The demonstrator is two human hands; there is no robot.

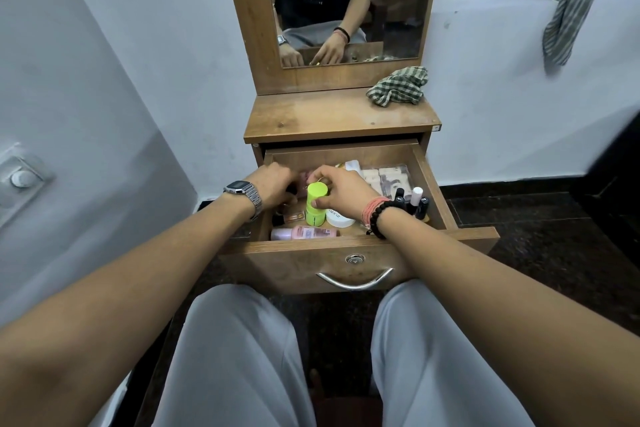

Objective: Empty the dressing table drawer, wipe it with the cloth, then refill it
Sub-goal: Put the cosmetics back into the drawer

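Observation:
The wooden drawer [346,262] of the dressing table is pulled out and holds several cosmetics. My right hand [341,192] grips a lime-green bottle [316,206] standing in the drawer's middle. My left hand [273,184], with a metal watch on the wrist, reaches into the drawer's left side, fingers curled over small items that I cannot make out. A pink tube [304,232] lies along the front wall, a white jar [337,218] sits beside the green bottle, and nail polish bottles [414,203] stand at the right. A green checked cloth [398,87] lies crumpled on the tabletop.
A mirror [346,0] stands above the tabletop [311,118] and reflects my hands. A clear packet [388,177] lies at the drawer's back right. A striped garment [571,0] hangs on the right wall. My knees sit just below the drawer front.

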